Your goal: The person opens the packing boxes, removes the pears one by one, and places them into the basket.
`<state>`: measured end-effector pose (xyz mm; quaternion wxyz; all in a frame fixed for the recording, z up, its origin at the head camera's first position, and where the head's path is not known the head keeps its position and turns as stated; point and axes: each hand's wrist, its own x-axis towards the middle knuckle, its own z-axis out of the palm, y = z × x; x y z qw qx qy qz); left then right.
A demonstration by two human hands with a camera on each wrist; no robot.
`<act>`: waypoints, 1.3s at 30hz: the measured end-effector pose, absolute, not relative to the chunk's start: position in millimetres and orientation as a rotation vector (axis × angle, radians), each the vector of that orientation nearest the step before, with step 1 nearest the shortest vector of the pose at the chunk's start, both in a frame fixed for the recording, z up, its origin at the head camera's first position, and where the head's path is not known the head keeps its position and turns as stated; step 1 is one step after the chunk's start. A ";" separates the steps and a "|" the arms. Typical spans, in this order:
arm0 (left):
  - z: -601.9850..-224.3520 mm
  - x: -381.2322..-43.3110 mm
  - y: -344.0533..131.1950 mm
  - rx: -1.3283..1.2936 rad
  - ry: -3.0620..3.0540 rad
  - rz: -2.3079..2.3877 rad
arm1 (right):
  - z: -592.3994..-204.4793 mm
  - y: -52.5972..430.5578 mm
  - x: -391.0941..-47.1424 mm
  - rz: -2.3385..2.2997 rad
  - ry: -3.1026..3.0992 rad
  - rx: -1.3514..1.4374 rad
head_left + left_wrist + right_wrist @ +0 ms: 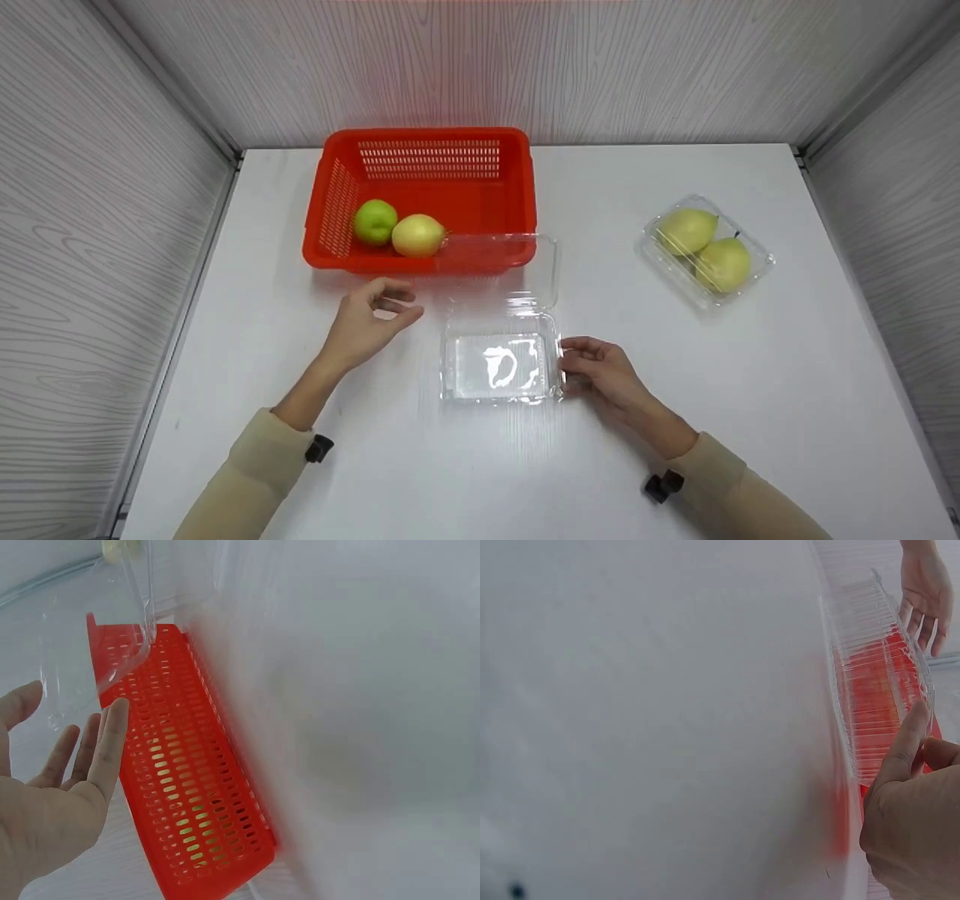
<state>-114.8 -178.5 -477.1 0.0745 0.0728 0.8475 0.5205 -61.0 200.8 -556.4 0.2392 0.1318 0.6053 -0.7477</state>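
A clear plastic box [495, 367] lies with its hinged lid [499, 289] folded back, overlapping the red basket [525, 202] in the head view. My right hand [607, 375] holds the box by its right edge, fingertips at the rim. In the right wrist view, a finger [907, 739] reaches along the ridged side wall. My left hand [367, 322] hovers in front of the basket, left of the lid, fingers loosely bent and nothing in them. Inside the basket, a green apple [374, 222] and a pale yellow round fruit [418, 235] sit at the front left.
Another clear box [701, 300], holding two yellow pears [722, 265], sits turned at an angle on the right side of the white table [795, 405]. Pale wood-grain panels [600, 75] enclose the table at the back and both sides.
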 end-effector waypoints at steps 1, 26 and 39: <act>-479.0 -112.0 -177.8 0.197 2.533 1.560 | -555.8 200.7 -60.7 -2.050 1.651 0.355; -524.0 -78.0 -154.4 -0.119 2.126 1.712 | -555.7 198.0 -59.5 -2.032 1.672 0.341; -526.6 -75.9 -153.0 -0.189 2.126 1.722 | -556.2 192.2 -57.1 -2.009 1.695 0.227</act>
